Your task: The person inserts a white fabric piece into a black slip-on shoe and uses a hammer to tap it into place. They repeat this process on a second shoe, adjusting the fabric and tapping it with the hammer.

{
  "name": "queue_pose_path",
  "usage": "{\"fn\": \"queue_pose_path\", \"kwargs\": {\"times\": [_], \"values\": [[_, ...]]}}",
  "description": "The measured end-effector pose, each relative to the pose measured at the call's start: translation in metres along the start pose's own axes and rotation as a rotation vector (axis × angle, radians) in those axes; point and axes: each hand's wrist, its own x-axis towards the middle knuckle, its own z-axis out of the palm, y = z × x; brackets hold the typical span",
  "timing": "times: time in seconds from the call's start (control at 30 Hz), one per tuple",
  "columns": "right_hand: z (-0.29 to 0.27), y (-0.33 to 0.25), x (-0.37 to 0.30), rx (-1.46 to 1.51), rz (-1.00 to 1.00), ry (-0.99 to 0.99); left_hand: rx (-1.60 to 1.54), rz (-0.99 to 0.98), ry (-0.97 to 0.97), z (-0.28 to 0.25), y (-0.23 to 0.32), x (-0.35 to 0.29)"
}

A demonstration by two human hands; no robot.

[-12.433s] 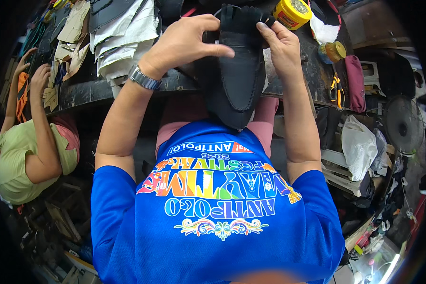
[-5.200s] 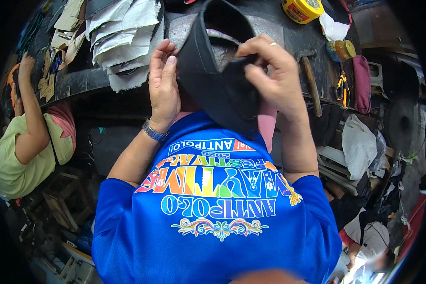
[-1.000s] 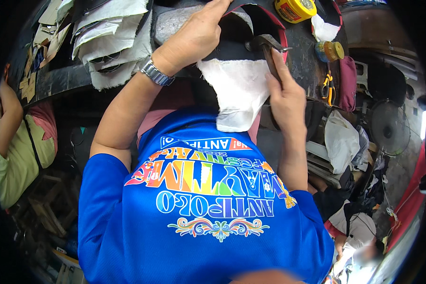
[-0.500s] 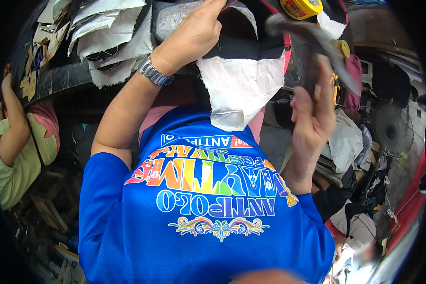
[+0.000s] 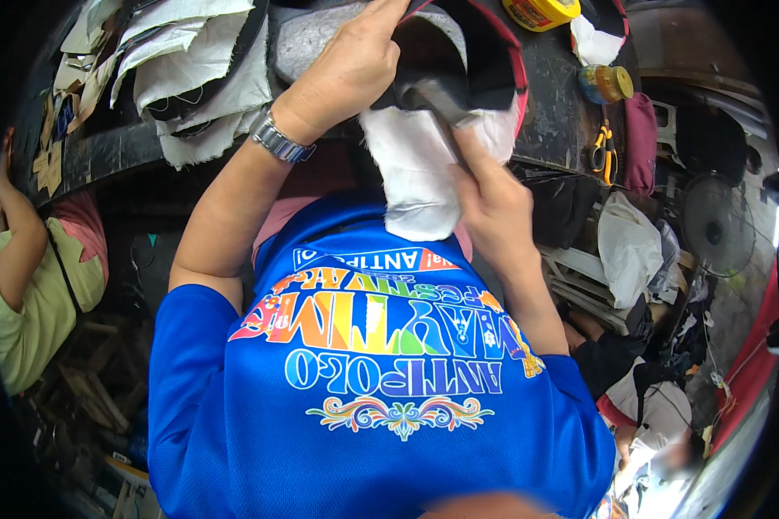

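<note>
My left hand [image 5: 350, 65], below a metal-banded watch, is closed at the edge of a black piece with red edging [image 5: 499, 73]; its fingertips run out at the top of the view. A white cloth flap [image 5: 420, 186] hangs from this piece over the table's front edge toward my blue shirt. In my right hand [image 5: 498, 203] is a hammer [image 5: 441, 102], its grey head blurred by motion over the black part, just above the white cloth. Left of the piece, partly under my left hand, a smooth grey slab [image 5: 307, 39] shows.
Frayed white cloth and black pieces [image 5: 190, 73] lie stacked on the dark table [image 5: 550, 130] to the left. At right are a yellow tub [image 5: 541, 12], a jar [image 5: 604, 85] and a yellow-handled tool [image 5: 601, 156]. A fan [image 5: 717, 227] stands beyond; another person [image 5: 35, 303] sits at left.
My right hand has swung the hammer left and inward, from right of the piece to over it. My left hand stays nearly in place on the piece.
</note>
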Motion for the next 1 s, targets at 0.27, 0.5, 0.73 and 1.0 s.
{"fn": "queue_pose_path", "kwargs": {"times": [0.27,0.5,0.73,1.0], "values": [[-0.004,0.025,-0.013,0.267,-0.192,0.366,-0.035,-0.068,-0.024,-0.003,0.002,-0.001],[-0.019,0.027,0.0,0.332,-0.04,0.277,-0.042,-0.084,-0.051,-0.001,0.008,0.002],[-0.022,0.014,0.015,-0.123,0.032,0.12,-0.035,-0.081,-0.027,-0.001,0.006,-0.001],[-0.007,-0.006,0.024,-0.134,0.128,-0.098,-0.044,-0.136,-0.07,-0.002,0.005,0.0]]}}
